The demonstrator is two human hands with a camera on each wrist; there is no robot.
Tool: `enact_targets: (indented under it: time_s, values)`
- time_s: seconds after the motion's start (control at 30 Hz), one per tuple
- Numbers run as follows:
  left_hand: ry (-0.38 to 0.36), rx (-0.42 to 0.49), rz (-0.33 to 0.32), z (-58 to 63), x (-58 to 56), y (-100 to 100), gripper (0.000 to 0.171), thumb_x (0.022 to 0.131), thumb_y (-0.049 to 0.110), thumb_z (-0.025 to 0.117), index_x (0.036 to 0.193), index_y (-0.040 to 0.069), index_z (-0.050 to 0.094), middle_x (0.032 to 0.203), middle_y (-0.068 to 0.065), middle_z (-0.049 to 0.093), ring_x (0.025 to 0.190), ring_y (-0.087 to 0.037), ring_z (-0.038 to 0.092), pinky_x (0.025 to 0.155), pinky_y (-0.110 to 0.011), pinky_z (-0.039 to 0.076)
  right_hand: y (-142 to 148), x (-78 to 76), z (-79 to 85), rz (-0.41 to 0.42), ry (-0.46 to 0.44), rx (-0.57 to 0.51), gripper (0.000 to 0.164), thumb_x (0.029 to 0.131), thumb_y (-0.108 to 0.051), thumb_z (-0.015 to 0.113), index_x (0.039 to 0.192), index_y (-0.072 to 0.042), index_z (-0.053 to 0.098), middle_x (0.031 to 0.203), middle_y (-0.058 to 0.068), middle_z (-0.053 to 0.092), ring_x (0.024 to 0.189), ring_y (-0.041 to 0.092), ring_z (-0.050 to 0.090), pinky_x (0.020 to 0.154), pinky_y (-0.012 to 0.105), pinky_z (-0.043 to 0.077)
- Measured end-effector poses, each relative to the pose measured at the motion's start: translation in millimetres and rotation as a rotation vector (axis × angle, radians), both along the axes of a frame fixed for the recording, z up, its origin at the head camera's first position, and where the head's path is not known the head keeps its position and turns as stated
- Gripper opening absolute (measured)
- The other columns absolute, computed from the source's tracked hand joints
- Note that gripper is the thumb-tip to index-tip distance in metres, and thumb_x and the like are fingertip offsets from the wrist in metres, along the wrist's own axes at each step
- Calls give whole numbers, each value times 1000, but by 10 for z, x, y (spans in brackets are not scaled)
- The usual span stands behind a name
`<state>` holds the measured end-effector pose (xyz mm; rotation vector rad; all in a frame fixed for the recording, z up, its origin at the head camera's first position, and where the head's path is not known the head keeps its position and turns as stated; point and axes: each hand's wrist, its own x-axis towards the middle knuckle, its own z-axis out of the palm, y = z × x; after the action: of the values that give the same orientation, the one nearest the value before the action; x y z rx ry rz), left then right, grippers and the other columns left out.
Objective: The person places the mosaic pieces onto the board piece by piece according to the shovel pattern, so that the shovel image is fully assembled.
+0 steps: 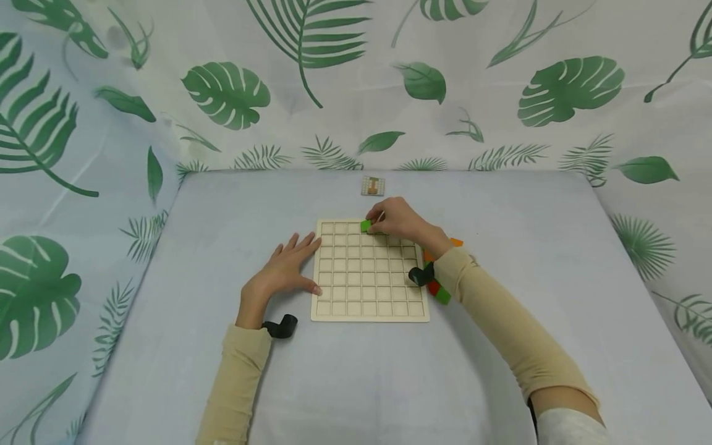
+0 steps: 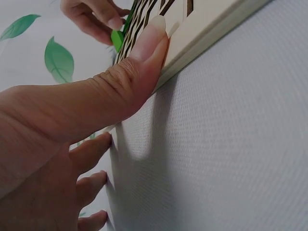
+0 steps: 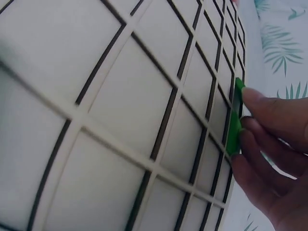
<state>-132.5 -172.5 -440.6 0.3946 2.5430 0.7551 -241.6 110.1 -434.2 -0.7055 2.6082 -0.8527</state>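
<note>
A pale wooden grid board lies flat in the middle of the table. My left hand rests at its left side with the fingers spread. In the left wrist view, its thumb presses on the board's rim while the other fingertips touch the table. At the board's far edge, my right hand pinches a green tile between thumb and fingers. Green shows left of those fingertips in the head view. Two green patches, one the tile, appear along the far row in the right wrist view, partly covered by fingers.
Orange, red and green pieces lie beside the board's right edge, partly hidden beneath the right forearm. A small patterned square sits beyond the board. Leaf-printed cloth hangs behind the table.
</note>
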Motion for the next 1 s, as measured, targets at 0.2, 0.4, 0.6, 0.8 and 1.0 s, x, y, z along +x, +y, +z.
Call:
enact_targets:
  time_s: [0.2, 0.4, 0.6, 0.8, 1.0]
  values:
    - [-1, -2, 3, -2, -8, -1, 115, 75, 32, 92, 165, 11, 23, 173, -11, 11, 160, -39, -2, 128, -62, -1, -35, -10, -1, 46, 68, 38, 27, 89, -12, 81, 112, 2, 77, 105, 17, 77, 96, 30, 73, 86, 42, 60]
    - [-10, -3, 4, -16, 2, -9, 114, 76, 32, 91, 165, 11, 22, 173, -10, 10, 160, -38, -2, 128, -62, -1, -36, -4, -34, 60, 80, 50, 25, 88, -12, 82, 109, 2, 78, 105, 17, 74, 97, 31, 71, 88, 42, 59]
    - [12, -33, -7, -16, -18, 7, 114, 77, 35, 90, 166, 14, 22, 174, -7, 10, 160, -37, -1, 129, -60, 0, -6, -10, -50, 41, 91, 41, 23, 87, -11, 83, 106, 1, 79, 104, 17, 73, 95, 31, 71, 85, 42, 60]
    - [16, -51, -8, -23, -39, 10, 115, 77, 36, 90, 166, 16, 21, 174, -6, 9, 161, -35, -2, 129, -59, 1, -16, -47, -52, 23, 60, 34, 22, 86, -11, 83, 105, 0, 78, 103, 16, 75, 96, 30, 70, 86, 42, 59]
    - [-1, -57, -16, 4, -39, 5, 114, 78, 35, 89, 166, 15, 19, 174, -6, 8, 160, -36, -3, 129, -59, 0, -30, -63, -33, -2, -26, 55, 29, 87, -13, 82, 112, 1, 75, 109, 18, 73, 104, 32, 68, 92, 43, 57]
